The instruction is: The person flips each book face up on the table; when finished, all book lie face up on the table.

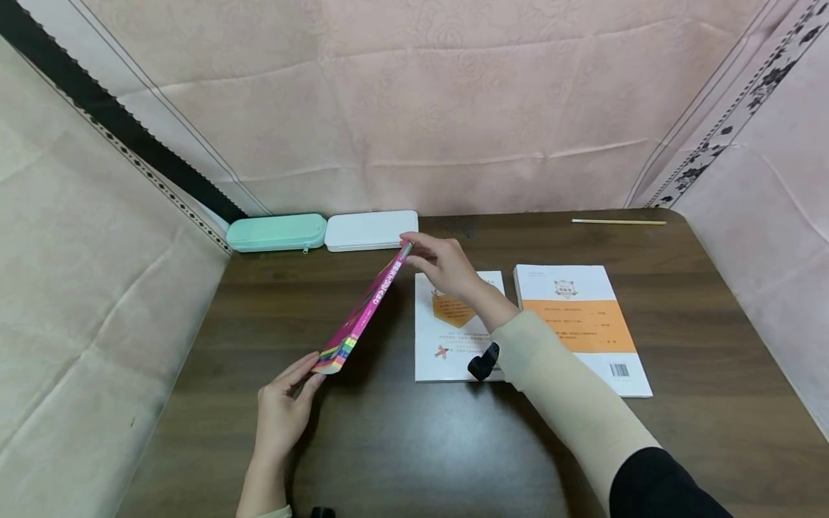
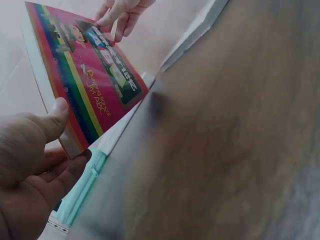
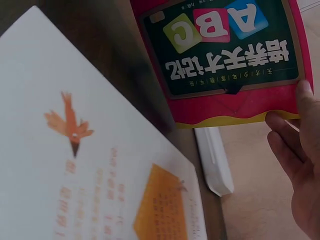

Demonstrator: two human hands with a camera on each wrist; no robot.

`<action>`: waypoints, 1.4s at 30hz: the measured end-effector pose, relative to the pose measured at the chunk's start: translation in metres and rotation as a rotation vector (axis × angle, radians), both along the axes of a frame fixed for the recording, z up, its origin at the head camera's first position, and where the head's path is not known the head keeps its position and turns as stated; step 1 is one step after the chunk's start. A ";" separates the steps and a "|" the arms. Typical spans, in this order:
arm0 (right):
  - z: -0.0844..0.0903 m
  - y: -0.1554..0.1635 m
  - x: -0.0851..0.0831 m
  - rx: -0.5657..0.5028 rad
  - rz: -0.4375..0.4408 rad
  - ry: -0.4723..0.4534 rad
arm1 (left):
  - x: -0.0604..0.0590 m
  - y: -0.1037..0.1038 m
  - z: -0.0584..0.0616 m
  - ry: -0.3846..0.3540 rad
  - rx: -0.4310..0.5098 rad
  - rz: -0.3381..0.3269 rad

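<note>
Above the dark wooden tabletop (image 1: 401, 446), a thin pink book (image 1: 360, 315) hangs tilted between 2 hands, its cover turned toward the right side. At the near, lower corner the left hand (image 1: 282, 411) pinches it, thumb on the cover and fingers curled behind, as the left wrist view shows. At the far, upper edge the right hand (image 1: 444, 263) holds it with its fingertips. Held at opposite ends like this, the book is steadied on its slant and kept off the surface; I judge the 2-point grip is what stops so thin a volume from flopping.

Under the right forearm lies a white book (image 1: 447, 345) with an orange badge and a small bird, flat on the tabletop. Just beside it, to the right, lies another white book with an orange band (image 1: 583, 327). Along the back edge, touching end to end, sit a mint green case (image 1: 277, 232) and a white case (image 1: 370, 230). A pale pencil (image 1: 618, 221) lies well apart at the far right.
</note>
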State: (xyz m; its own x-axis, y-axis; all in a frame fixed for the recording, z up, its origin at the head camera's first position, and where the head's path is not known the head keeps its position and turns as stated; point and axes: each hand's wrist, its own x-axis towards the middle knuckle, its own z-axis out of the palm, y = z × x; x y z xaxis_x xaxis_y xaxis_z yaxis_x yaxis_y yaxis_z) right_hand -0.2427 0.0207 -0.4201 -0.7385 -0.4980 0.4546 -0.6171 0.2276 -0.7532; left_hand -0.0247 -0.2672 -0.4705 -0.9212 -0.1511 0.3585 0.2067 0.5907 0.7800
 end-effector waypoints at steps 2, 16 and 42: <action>0.004 0.001 0.000 -0.010 -0.012 0.038 | 0.000 0.002 0.002 0.010 0.015 0.003; 0.032 0.015 0.006 0.013 -0.121 -0.044 | 0.002 0.008 0.015 -0.021 0.075 0.036; -0.015 -0.015 0.002 -0.025 -0.268 -0.409 | -0.009 0.006 0.026 -0.012 0.272 0.069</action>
